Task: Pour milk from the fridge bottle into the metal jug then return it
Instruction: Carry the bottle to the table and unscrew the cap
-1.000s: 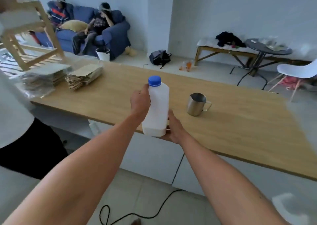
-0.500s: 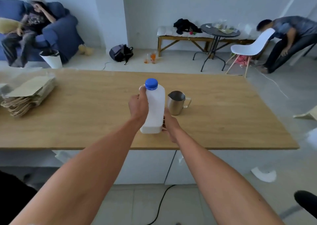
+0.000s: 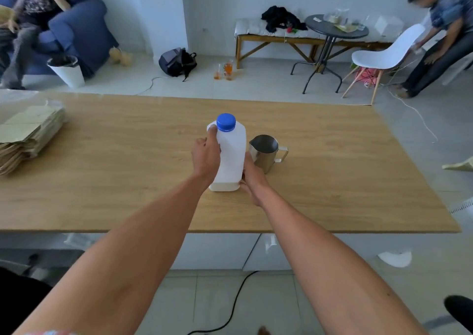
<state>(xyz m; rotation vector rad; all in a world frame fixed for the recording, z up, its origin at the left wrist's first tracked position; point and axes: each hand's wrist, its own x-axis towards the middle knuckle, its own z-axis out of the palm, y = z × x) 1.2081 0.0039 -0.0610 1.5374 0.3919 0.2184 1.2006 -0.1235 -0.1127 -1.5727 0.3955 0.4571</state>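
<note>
A white plastic milk bottle [image 3: 231,153] with a blue cap [image 3: 226,122] stands upright on the wooden table [image 3: 128,155], a little milk showing at its bottom. My left hand [image 3: 206,154] grips its left side, thumb up near the cap. My right hand [image 3: 252,178] holds its lower right corner. Just right of the bottle stands the metal jug [image 3: 265,151], open top, handle pointing right, apart from the bottle by a small gap.
A stack of cardboard sheets [image 3: 28,135] lies at the table's left end. Beyond the table are a blue sofa [image 3: 82,30] with a seated person, a white bin [image 3: 67,71], a backpack [image 3: 178,62], a bench, a round table, a white chair [image 3: 384,56] and another person.
I have stepped closer and turned right, so the table fills more of the view. The bottle went from held above the table edge to standing on the table beside the jug.
</note>
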